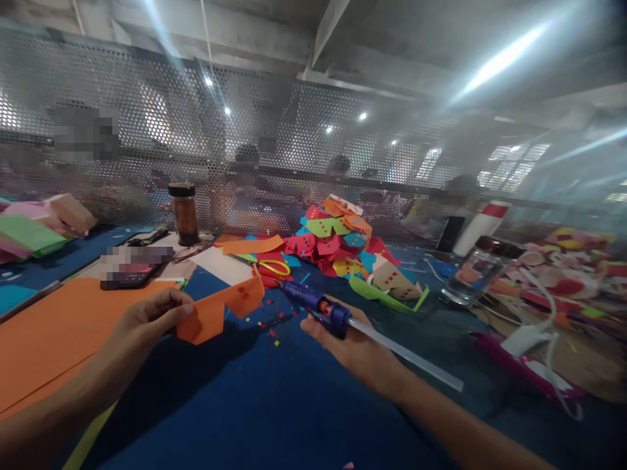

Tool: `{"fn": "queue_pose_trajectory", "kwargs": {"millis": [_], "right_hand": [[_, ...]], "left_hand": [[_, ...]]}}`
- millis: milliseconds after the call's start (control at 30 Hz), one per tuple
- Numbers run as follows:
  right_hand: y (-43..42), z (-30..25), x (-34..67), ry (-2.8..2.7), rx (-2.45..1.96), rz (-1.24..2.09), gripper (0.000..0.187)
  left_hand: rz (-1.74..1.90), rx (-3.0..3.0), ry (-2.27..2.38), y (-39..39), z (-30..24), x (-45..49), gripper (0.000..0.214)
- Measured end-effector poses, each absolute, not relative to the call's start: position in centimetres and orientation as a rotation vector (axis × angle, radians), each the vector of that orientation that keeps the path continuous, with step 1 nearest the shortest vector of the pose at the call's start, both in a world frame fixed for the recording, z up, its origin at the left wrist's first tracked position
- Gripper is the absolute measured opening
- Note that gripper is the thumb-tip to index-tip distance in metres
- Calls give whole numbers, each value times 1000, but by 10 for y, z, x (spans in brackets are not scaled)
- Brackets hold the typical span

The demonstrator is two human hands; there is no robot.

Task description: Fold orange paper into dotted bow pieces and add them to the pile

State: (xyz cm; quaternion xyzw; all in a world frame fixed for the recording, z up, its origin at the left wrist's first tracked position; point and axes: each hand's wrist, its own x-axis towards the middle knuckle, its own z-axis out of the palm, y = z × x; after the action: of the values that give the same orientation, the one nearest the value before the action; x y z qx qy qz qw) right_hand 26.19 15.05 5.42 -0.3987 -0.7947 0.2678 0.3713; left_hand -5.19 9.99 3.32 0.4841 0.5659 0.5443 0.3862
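Between the thumb and fingers of my left hand is a folded orange paper piece, held by its left end above the blue table. My right hand is wrapped round a dark blue glue gun, with a clear glue stick jutting from its rear. The gun's nozzle points left, close to the right end of the orange paper piece but apart from it. Beyond the nozzle lie yellow-handled scissors. Small coloured paper scraps dot the table under the orange paper piece.
A heap of folded coloured paper pieces stands at the back. Orange sheets and a phone lie left, near a brown jar. At right are a glass jar and a magenta power strip with a white cable.
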Motion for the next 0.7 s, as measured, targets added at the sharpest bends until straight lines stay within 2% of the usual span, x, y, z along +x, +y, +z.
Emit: {"fn": "queue_pose_trajectory", "kwargs": {"millis": [200, 700], "right_hand": [[155, 55, 263, -2017, -1264, 768, 35], [177, 75, 284, -2367, -1392, 974, 39]], "left_hand": [[1477, 1172, 1529, 101, 31, -53, 26], [1492, 1155, 1573, 104, 25, -55, 28]]}}
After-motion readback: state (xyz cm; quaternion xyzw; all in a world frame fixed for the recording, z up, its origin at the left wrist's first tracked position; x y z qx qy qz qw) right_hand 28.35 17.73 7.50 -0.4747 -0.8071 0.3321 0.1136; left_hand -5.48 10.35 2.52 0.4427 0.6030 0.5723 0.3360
